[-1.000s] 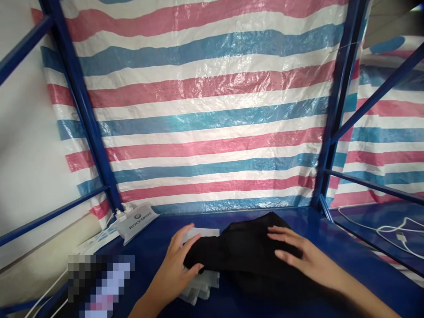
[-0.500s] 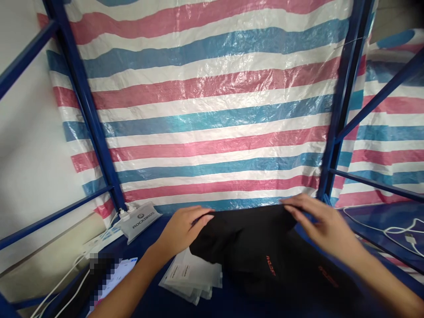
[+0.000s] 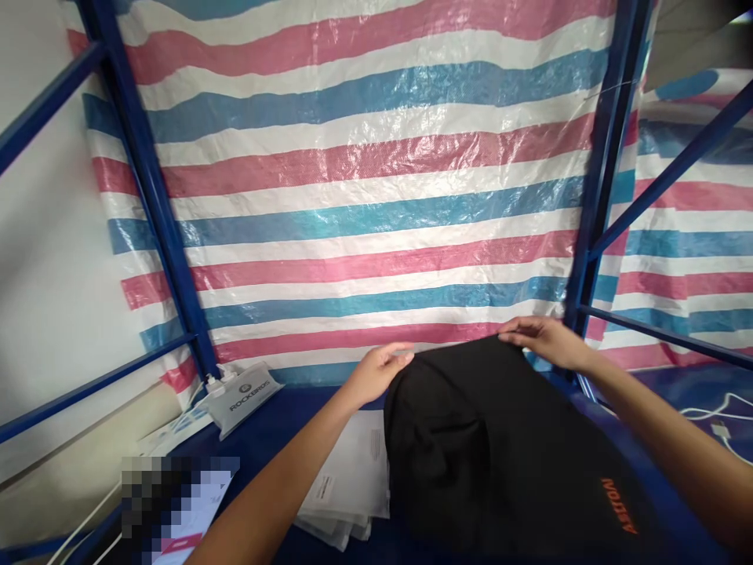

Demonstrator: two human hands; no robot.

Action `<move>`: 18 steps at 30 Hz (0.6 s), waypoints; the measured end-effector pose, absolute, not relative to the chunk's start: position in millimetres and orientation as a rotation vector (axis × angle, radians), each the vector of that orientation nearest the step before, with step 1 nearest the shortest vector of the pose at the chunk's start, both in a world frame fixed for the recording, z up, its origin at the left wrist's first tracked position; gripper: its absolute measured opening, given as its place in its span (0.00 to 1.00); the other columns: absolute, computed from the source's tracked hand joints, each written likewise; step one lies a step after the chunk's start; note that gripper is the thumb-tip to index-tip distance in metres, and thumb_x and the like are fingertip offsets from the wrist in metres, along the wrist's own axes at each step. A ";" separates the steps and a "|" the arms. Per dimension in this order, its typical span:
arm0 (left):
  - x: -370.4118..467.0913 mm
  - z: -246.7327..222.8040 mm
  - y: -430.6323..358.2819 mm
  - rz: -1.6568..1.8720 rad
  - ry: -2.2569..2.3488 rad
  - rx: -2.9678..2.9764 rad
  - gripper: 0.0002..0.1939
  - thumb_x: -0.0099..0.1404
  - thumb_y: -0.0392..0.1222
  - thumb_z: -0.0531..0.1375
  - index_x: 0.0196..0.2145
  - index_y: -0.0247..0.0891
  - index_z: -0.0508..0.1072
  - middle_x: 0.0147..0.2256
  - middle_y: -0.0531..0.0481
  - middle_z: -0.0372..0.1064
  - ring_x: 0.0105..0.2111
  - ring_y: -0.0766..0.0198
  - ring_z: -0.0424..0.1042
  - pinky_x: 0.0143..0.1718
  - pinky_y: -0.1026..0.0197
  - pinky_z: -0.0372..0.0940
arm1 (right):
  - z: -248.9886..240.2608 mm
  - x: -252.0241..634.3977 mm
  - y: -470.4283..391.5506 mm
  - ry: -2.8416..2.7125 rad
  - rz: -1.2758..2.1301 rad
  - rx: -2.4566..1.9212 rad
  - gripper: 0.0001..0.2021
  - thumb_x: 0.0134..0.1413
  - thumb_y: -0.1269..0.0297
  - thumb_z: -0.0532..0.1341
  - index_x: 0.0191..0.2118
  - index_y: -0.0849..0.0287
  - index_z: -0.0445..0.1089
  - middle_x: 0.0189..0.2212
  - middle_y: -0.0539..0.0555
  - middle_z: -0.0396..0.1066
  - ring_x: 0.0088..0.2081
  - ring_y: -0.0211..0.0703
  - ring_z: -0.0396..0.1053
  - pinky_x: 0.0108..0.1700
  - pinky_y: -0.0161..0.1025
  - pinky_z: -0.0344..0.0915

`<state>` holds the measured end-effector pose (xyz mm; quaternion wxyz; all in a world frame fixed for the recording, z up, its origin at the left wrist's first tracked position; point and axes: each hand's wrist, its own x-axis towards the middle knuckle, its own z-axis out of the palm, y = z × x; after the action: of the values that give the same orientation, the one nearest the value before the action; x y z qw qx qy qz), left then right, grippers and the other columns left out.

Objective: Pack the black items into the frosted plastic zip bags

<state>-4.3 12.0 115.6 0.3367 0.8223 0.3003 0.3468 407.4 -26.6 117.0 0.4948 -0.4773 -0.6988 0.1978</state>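
Observation:
A black fabric piece (image 3: 506, 439) with orange lettering near its lower right end is stretched between my two hands above the blue surface (image 3: 276, 479). Its far edge is lifted and slants up toward the right. My left hand (image 3: 382, 370) pinches the upper left corner between thumb and fingers. At the upper right corner, my right hand (image 3: 538, 337) grips the edge with its fingertips. Whether the cloth is a garment, I cannot tell. A stack of frosted zip bags (image 3: 353, 463) with small printed labels lies left of the cloth, partly covered by it and by my left forearm.
At the back left a grey ROCKBROS pouch (image 3: 244, 399) leans by a white power strip (image 3: 176, 431) with plugs in it. A lit phone screen (image 3: 203, 502) lies at the lower left. Blue metal posts (image 3: 605, 180) frame a striped plastic sheet (image 3: 376, 196). A white cable (image 3: 721, 416) lies at right.
Both hands have moved farther away, the left one also to the right. The black cloth is now drawn out longer and flatter, its lettering farther right, and more of the frosted bags shows.

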 end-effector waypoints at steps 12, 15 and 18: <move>-217.5 56.2 88.9 0.748 2.277 2.273 0.26 0.74 0.41 0.52 0.66 0.29 0.67 0.67 0.23 0.63 0.69 0.30 0.58 0.67 0.29 0.53 | 72.8 332.3 39.3 -1.945 0.630 -1.212 0.17 0.51 0.48 0.74 0.42 0.53 0.86 0.37 0.58 0.85 0.37 0.57 0.81 0.41 0.46 0.75; -265.4 52.9 86.0 0.630 2.467 2.215 0.27 0.71 0.42 0.55 0.63 0.26 0.68 0.63 0.21 0.65 0.67 0.26 0.60 0.65 0.30 0.56 | 77.7 285.9 48.2 -1.968 0.601 -1.152 0.15 0.54 0.50 0.73 0.41 0.53 0.86 0.36 0.57 0.85 0.34 0.54 0.80 0.38 0.44 0.73; -287.4 45.4 88.4 0.496 2.533 2.185 0.27 0.68 0.44 0.59 0.59 0.25 0.70 0.59 0.20 0.68 0.63 0.27 0.67 0.62 0.36 0.62 | 69.0 242.6 60.8 -1.960 0.590 -1.110 0.12 0.56 0.51 0.70 0.37 0.53 0.85 0.33 0.55 0.84 0.32 0.52 0.78 0.36 0.43 0.70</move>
<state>-287.4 88.4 45.4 -0.1199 0.6414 0.7437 0.1456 242.6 60.8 69.0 0.3952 -0.4380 -0.7731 0.2329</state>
